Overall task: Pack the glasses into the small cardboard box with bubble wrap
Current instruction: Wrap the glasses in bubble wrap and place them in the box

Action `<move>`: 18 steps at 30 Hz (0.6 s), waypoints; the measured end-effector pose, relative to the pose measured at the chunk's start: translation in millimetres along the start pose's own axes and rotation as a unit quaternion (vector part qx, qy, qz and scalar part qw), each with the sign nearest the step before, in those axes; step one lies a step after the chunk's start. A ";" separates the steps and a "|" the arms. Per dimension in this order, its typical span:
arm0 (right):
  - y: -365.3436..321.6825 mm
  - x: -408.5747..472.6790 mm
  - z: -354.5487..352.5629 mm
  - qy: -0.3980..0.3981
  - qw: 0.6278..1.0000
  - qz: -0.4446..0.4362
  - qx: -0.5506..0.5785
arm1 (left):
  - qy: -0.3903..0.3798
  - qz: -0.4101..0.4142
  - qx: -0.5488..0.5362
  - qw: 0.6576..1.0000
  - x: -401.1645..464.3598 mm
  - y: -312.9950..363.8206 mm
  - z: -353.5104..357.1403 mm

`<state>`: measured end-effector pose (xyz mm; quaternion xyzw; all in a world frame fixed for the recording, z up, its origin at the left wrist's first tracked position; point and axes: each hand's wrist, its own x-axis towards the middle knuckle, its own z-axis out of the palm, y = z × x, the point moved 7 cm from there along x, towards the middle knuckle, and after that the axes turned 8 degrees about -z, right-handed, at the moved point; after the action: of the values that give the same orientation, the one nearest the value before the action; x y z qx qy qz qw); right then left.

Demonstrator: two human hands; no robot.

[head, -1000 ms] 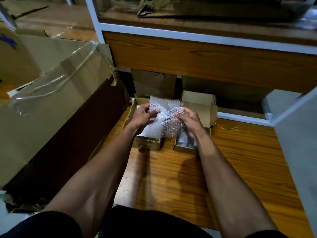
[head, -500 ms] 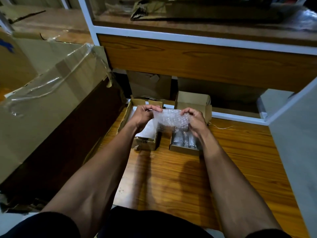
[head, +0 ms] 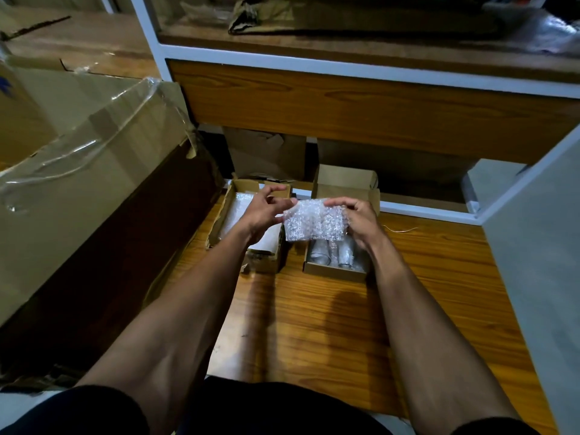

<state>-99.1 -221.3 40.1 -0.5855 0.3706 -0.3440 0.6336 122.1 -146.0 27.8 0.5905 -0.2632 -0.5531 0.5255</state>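
A sheet of bubble wrap (head: 315, 222) hangs between my two hands, just above the small cardboard box (head: 332, 272). My left hand (head: 262, 211) pinches its left top corner with thumb and fingers. My right hand (head: 356, 219) pinches its right top edge. Inside the small box lie clear glasses (head: 329, 254) side by side, partly hidden by the sheet. The box's lid flap (head: 345, 183) stands open at the back.
A second open box (head: 241, 215) with white wrap inside sits to the left, under my left wrist. A large taped carton (head: 94, 183) stands at far left. A wooden shelf unit with white frame (head: 376, 70) rises behind. Wooden floor (head: 314, 324) lies in front.
The bubble wrap was folded down from a tall upright sheet to a shorter piece, now shifted right over the small box. The glasses in the box came into view.
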 end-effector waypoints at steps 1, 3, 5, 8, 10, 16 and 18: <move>1.9 1.0 -1.3 0.001 1.000 0.000 -0.007 | -0.003 -0.001 0.015 1.000 2.0 -2.8 1.4; 4.8 2.3 -5.7 0.005 0.999 -0.008 -0.037 | 0.013 0.003 0.042 0.999 6.9 -7.0 0.7; 3.5 1.7 -7.8 0.010 0.999 -0.008 -0.030 | 0.040 0.011 0.051 0.998 9.6 -6.8 -1.7; 2.5 -0.5 -13.0 0.023 0.999 0.013 0.030 | 0.049 0.021 0.045 0.998 15.1 -7.1 -5.0; 11.7 1.2 -14.0 0.010 0.997 0.046 0.063 | 0.053 0.024 0.053 0.997 16.9 -7.4 -5.7; 11.5 1.8 -7.1 -0.033 0.998 0.059 -0.008 | 0.056 0.051 0.065 0.995 20.1 -6.2 -1.3; 10.4 2.3 -9.4 -0.013 0.998 0.059 -0.007 | 0.046 0.034 0.048 0.997 21.6 -7.4 0.3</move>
<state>-106.1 -227.1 29.2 -0.5716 0.3983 -0.2958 0.6536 125.2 -163.1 12.9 0.6307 -0.2848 -0.4941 0.5263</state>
